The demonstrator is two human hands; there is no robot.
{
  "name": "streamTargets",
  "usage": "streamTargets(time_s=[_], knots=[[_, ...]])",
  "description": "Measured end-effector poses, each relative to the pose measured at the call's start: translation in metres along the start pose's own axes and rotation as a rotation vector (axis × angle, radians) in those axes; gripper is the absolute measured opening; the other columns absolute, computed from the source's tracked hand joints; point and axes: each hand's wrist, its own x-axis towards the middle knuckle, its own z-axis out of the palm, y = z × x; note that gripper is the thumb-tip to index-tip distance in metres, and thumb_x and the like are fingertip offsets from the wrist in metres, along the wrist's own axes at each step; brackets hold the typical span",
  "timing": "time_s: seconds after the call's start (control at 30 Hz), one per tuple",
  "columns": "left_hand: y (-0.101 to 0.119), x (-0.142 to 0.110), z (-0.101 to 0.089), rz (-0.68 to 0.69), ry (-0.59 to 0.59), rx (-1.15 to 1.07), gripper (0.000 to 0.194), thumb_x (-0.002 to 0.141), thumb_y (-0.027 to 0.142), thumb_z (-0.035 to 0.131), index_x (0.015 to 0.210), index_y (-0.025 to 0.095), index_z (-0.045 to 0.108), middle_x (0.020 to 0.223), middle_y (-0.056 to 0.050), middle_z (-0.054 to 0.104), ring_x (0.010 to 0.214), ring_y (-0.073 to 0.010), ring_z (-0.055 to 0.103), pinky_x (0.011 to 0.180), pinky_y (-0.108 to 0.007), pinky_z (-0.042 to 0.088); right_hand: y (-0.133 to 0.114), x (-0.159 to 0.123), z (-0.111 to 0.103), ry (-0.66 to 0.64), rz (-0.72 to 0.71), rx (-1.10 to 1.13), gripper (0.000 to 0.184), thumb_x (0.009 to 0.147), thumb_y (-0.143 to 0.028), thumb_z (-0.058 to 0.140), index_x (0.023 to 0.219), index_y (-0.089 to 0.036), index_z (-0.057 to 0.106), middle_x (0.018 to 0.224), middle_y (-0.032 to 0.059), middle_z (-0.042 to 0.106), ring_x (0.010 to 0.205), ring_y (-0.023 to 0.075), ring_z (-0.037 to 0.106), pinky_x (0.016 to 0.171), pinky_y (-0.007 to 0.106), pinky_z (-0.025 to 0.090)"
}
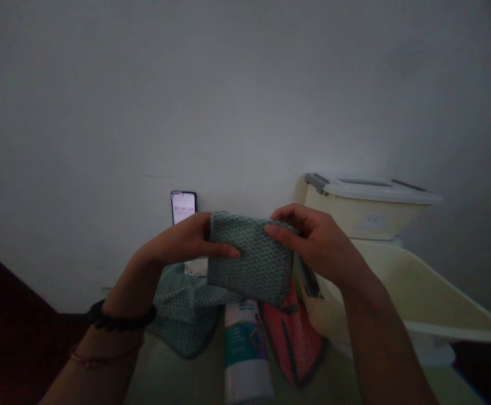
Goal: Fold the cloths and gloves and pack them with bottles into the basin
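a folded, pale green textured cloth with a dark checked trim (249, 264) is held up in front of the person, above the table (156, 379), between two bare hands. the left hand (186, 239) has its grip pinched on the cloth's left side, thumb flat across the front and the fingers mostly hidden behind. the right hand (313, 239) grips the upper right corner, thumb on the front, fingers at the top edge.

the cloth looks light and soft – likely to sag or unfold if held by one layer only, with little risk of breaking and enough texture not to slip. the surest hold would be on both side edges, thumbs in front, all layers pinched together.

below it lie a loosely spread green textured cloth (182, 323), a white and teal cylindrical package (245, 349) and a red cloth with dark edging (294, 343). a dark-framed phone (183, 205) stands beyond the left hand; to the right are an open cream plastic tub (435, 292) and a lidded cream plastic box (351, 211).
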Motion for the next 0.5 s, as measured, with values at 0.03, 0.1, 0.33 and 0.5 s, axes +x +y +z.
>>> streamTargets(time_s=[0.03,0.1,0.33,0.5], knots=[[-0.0013,0.0009,0.0008,-0.010,-0.016,-0.040,0.030,0.069,0.032,0.075,0.094,0.016,0.067,0.090,-0.003,0.072,0.081,-0.0182,0.066,0.070,-0.028,0.055,0.0007,0.0001,-0.0003,0.012,0.009,0.001,0.021,0.079,-0.039,0.064,0.088,-0.020,0.063,0.079,-0.0005,0.061,0.067,0.0113,0.055,0.058,0.025,0.042],[-0.0025,0.0023,0.0026,0.004,-0.003,-0.100,0.028,0.073,0.032,0.073,0.095,0.016,0.067,0.093,-0.003,0.072,0.083,-0.0184,0.067,0.072,-0.027,0.055,0.0023,0.0003,0.0002,0.005,0.035,0.040,0.026,0.077,-0.040,0.066,0.092,-0.020,0.060,0.083,0.0000,0.061,0.070,0.0122,0.056,0.059,0.025,0.043],[0.0020,0.0014,0.0069,0.080,0.172,-0.173,0.023,0.080,0.033,0.067,0.098,0.019,0.065,0.088,-0.001,0.072,0.083,-0.0168,0.067,0.066,-0.021,0.055,0.0024,0.0014,0.0055,-0.010,0.117,0.176,0.030,0.073,-0.040,0.071,0.091,-0.019,0.057,0.082,-0.0002,0.062,0.072,0.0135,0.057,0.061,0.026,0.044],[0.0047,0.0014,0.0077,0.087,0.093,-0.190,0.038,0.070,0.027,0.077,0.105,0.021,0.063,0.093,0.000,0.072,0.091,-0.0201,0.067,0.065,-0.019,0.054,0.0017,0.0020,0.0042,0.063,0.087,0.175,0.021,0.077,-0.037,0.067,0.085,-0.019,0.060,0.078,-0.0019,0.059,0.071,0.0108,0.054,0.062,0.024,0.042]])
